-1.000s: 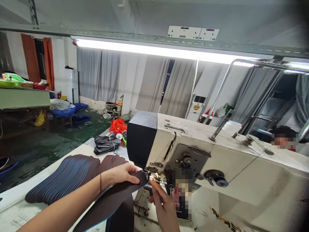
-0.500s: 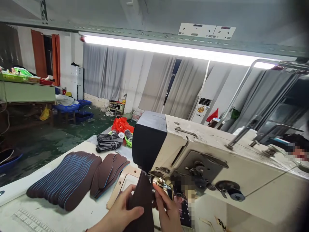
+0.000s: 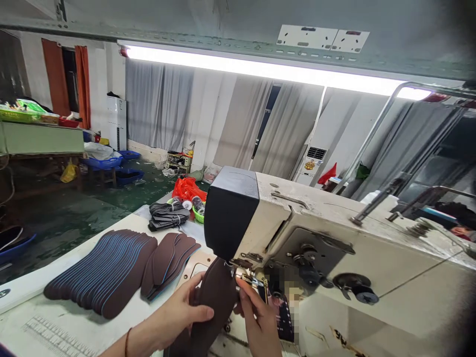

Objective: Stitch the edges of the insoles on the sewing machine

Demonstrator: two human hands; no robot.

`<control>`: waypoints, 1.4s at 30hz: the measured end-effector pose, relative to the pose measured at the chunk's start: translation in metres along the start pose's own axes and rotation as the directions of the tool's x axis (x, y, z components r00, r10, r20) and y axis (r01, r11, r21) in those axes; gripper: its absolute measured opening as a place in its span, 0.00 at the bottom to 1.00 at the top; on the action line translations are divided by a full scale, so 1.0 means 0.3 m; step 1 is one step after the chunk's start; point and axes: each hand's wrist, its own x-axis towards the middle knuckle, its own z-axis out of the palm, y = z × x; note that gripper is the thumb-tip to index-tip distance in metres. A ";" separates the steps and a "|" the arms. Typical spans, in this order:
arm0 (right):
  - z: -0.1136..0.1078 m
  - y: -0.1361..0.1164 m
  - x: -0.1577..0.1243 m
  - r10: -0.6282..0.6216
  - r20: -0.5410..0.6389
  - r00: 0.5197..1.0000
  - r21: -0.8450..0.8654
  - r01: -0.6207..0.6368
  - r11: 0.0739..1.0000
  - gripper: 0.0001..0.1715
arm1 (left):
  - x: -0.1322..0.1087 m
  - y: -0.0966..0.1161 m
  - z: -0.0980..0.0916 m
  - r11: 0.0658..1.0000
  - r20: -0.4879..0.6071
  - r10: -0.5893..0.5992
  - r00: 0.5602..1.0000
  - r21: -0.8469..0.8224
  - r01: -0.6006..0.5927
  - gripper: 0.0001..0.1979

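A brown insole [image 3: 219, 297] lies under the head of the sewing machine [image 3: 275, 208], its far end at the needle area. My left hand [image 3: 186, 307] grips its left side, thumb on top and the fingers partly hidden behind it. My right hand [image 3: 256, 312] is closed at the right edge, index finger close to the presser foot; its other fingers are partly hidden. Below my left hand a second dark brown piece [image 3: 178, 344] shows; I cannot tell whether it is joined to the first. Left of the machine lie a fanned row of brown insoles with blue edges [image 3: 104, 272] and a smaller pile [image 3: 169, 263].
Tied black bundles [image 3: 169, 217] lie behind the piles, near a green basket [image 3: 200, 213] and a red plastic bag [image 3: 188, 188]. A printed ruler [image 3: 55, 337] marks the tabletop at front left. A metal thread stand [image 3: 372, 139] rises at right. A tube light [image 3: 260, 67] hangs overhead.
The insole has turned and shifted, so its rounded far end and curved left edge now show. My left hand has moved slightly left and up with it; the second brown piece has come into view.
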 end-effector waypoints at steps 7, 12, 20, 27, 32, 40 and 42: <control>-0.001 0.015 0.002 0.019 0.032 0.999 0.063 -0.021 0.998 0.26 | 0.093 0.025 -0.082 0.996 0.097 0.068 0.993 0.050 -0.073 0.29; 0.003 0.027 0.003 0.030 0.023 0.999 0.067 -0.031 0.997 0.26 | 0.102 0.006 -0.031 0.991 -0.045 0.105 0.993 0.084 -0.101 0.30; 0.006 0.019 -0.001 0.050 0.029 0.998 0.081 -0.053 0.995 0.28 | 0.119 -0.029 0.056 0.977 -0.211 0.203 0.956 0.103 -0.184 0.36; 0.012 0.016 -0.003 0.051 0.019 0.999 0.121 -0.053 0.991 0.28 | 0.193 0.004 0.064 0.969 -0.239 0.232 0.943 0.143 -0.202 0.28; 0.013 0.021 -0.001 0.061 0.019 0.998 0.107 -0.062 0.992 0.30 | 0.247 0.003 0.066 0.955 -0.280 0.287 0.916 0.163 -0.249 0.26; 0.013 0.032 0.002 0.034 0.045 0.998 0.070 -0.037 0.997 0.29 | 0.332 0.018 0.030 0.938 -0.262 0.318 0.911 0.227 -0.262 0.20; 0.012 0.028 0.001 0.040 0.041 0.998 0.075 -0.043 0.996 0.28 | 0.335 0.027 0.026 0.937 -0.232 0.310 0.922 0.237 -0.255 0.18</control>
